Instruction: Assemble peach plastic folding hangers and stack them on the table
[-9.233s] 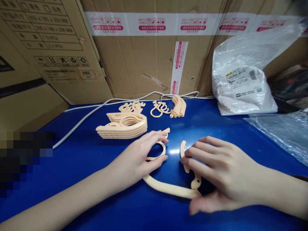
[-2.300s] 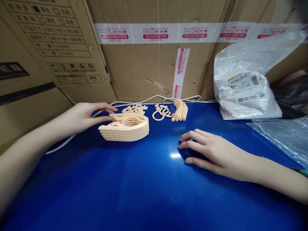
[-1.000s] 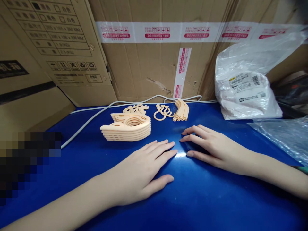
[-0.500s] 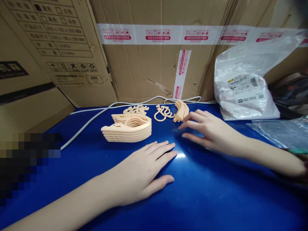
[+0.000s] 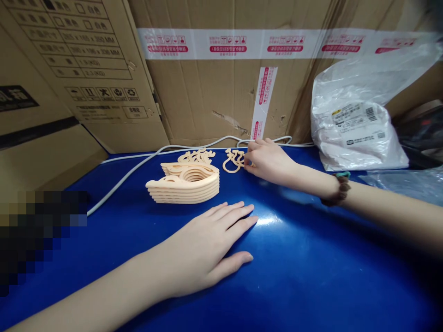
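My left hand point(image 5: 207, 246) lies flat on the blue table point(image 5: 294, 286), fingers stretched out, holding nothing. Ahead of it sits a stack of cream plastic hanger pieces point(image 5: 187, 191) with curved cut-outs. A small pile of cream hooks point(image 5: 197, 156) lies behind that stack. To the right is a second group of cream hooks point(image 5: 231, 166), partly covered by my right hand point(image 5: 268, 159). The fingers of this hand are bent and closed at the hooks' right edge. What they grip is hidden, and the stack of curved cream pieces there is out of sight behind the hand.
Cardboard boxes point(image 5: 207, 101) with printed tape wall off the back and left. A white cable point(image 5: 138, 168) runs along the table's rear. At the back right stands a white plastic bag point(image 5: 360, 124), with clear plastic film point(image 5: 408, 182) in front of it.
My right hand has moved forward and left, from open beside the curved pieces to closed over them, hiding them. My left hand has stayed in place. The view has shifted slightly.
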Motion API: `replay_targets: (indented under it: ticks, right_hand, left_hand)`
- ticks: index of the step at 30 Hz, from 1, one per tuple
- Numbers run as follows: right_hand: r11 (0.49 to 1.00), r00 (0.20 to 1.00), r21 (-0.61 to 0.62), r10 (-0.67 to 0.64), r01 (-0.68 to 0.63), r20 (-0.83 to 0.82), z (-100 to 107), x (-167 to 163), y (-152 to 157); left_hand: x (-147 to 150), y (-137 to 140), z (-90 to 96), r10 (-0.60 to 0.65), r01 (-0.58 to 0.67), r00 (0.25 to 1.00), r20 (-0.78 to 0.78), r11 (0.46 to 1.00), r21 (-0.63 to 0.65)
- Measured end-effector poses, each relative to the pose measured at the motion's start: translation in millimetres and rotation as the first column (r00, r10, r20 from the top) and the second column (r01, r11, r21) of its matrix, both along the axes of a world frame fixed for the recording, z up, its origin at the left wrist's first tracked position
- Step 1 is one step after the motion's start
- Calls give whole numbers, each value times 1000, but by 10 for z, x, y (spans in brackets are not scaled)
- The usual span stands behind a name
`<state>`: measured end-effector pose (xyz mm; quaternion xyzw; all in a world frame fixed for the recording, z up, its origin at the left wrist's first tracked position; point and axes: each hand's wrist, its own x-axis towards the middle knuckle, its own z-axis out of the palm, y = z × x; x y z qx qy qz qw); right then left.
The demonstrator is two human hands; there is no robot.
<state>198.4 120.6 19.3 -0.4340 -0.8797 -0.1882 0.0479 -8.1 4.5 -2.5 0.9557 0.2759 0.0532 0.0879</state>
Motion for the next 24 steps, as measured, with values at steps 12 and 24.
replay_targets:
  ticks: [12, 24]
  right_hand:
    - [997, 975, -23, -78, 75, -208, 34, -66, 125]
    - [974, 926, -141, 117, -177, -359, 66, 265, -666]
  left_hand:
    - [-2, -12, 31, 2, -2, 1000, -15, 1000, -3]
    - [-7, -28, -4, 16, -17, 1000, 14, 1000, 19]
